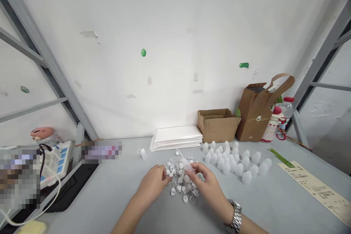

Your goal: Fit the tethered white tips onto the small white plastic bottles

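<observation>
Over the grey table, my right hand (206,180) grips a small translucent plastic bottle (187,165), which tilts toward the upper left with a thin white strap and cap at its end. A heap of small white caps with ring straps (184,186) lies below and between my hands. At the heap's left edge, my left hand (153,182) is closed, thumb and forefinger pinched together; whatever they hold is too small to make out. Several translucent bottles (232,165) stand upright to the right. One bottle with a strapped cap (143,154) stands apart at the left.
Behind the heap lies a stack of white flat sheets or boxes (177,137), beside an open cardboard box (219,126). A brown paper bag (253,117) stands farther right. A printed paper strip (315,186) lies at the right; a power strip (59,161) sits at the left.
</observation>
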Demonstrator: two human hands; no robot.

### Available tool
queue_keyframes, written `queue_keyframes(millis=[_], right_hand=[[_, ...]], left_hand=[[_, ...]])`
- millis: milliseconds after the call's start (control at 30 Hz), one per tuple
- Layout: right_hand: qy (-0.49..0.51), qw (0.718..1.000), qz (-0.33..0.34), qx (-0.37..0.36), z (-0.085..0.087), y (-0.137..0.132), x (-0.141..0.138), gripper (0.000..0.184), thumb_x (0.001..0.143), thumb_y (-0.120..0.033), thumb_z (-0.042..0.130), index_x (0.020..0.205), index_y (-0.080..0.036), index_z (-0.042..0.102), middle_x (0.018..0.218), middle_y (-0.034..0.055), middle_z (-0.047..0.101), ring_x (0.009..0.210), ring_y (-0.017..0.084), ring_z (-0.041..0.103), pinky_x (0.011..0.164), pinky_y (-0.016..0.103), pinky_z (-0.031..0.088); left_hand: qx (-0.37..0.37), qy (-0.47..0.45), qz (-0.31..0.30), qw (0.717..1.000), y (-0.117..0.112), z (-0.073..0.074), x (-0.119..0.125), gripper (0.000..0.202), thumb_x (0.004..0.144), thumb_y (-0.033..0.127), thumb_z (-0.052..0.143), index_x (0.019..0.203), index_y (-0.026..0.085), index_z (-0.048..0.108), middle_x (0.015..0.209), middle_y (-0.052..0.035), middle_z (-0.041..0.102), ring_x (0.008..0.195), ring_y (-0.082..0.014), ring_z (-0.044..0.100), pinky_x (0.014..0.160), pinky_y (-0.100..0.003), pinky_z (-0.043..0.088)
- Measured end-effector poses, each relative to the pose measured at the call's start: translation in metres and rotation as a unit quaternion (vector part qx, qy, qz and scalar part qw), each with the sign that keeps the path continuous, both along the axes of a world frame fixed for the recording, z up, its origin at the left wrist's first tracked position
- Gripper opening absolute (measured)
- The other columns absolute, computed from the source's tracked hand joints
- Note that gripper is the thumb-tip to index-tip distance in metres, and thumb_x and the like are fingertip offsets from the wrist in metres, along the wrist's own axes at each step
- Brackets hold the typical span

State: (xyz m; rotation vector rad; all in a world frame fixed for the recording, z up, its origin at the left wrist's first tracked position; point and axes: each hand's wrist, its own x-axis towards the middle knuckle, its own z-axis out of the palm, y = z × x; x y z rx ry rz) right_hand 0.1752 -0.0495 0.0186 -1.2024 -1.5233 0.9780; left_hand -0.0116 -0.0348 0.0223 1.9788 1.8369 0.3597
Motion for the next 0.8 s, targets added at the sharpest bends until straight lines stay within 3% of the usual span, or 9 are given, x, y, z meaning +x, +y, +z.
queue_keyframes(millis=[267, 400, 533, 700, 800], right_hand=[[-0.017, 1.000, -0.012, 0.007, -0.003, 0.000, -0.001, 0.023, 0.075, -0.040, 0.056, 0.082, -0.019, 0.060, 0.074, 0.0008, 0.058, 0.074, 0.017, 0.053, 0.069, 0.027, 0.042], [-0.019, 1.000, -0.009, 0.010, -0.003, -0.001, -0.001, 0.022, 0.076, -0.040, 0.055, 0.082, -0.019, 0.060, 0.073, 0.0006, 0.057, 0.073, 0.017, 0.053, 0.068, 0.028, 0.042], [-0.023, 1.000, -0.007, 0.017, -0.003, -0.001, -0.001, 0.024, 0.076, -0.041, 0.055, 0.083, -0.018, 0.060, 0.072, 0.0007, 0.058, 0.071, 0.017, 0.053, 0.067, 0.027, 0.042], [-0.030, 1.000, -0.001, 0.009, -0.002, -0.002, -0.001, 0.026, 0.076, -0.042, 0.054, 0.084, -0.018, 0.060, 0.072, 0.0005, 0.057, 0.072, 0.017, 0.053, 0.067, 0.027, 0.042], [-0.028, 1.000, 0.000, 0.012, -0.003, -0.003, -0.001, 0.025, 0.076, -0.041, 0.055, 0.084, -0.019, 0.060, 0.072, 0.0003, 0.057, 0.072, 0.017, 0.053, 0.068, 0.027, 0.042]], left_hand=[[0.010, -0.021, 0.032, 0.999, 0.002, 0.009, -0.005, 0.018, 0.071, 0.038, 0.047, 0.070, 0.019, 0.050, 0.079, -0.0046, 0.060, 0.075, -0.0200, 0.054, 0.061, -0.027, 0.033], [-0.040, 0.011, 0.034, 0.999, 0.000, 0.007, -0.007, 0.029, 0.061, 0.048, 0.058, 0.065, 0.020, 0.050, 0.070, -0.0020, 0.061, 0.064, -0.0187, 0.054, 0.054, -0.025, 0.028], [-0.053, 0.017, 0.024, 0.998, -0.001, 0.004, -0.008, 0.030, 0.055, 0.046, 0.063, 0.065, 0.020, 0.051, 0.066, -0.0004, 0.061, 0.060, -0.0176, 0.053, 0.051, -0.024, 0.025], [-0.054, -0.008, 0.028, 0.998, 0.003, 0.006, -0.012, 0.030, 0.061, 0.048, 0.059, 0.067, 0.020, 0.051, 0.065, -0.0004, 0.060, 0.061, -0.0182, 0.053, 0.053, -0.024, 0.028], [-0.011, -0.047, 0.025, 0.999, 0.004, 0.006, -0.009, 0.027, 0.064, 0.044, 0.057, 0.074, 0.020, 0.052, 0.078, -0.0025, 0.060, 0.071, -0.0190, 0.054, 0.060, -0.025, 0.034]])
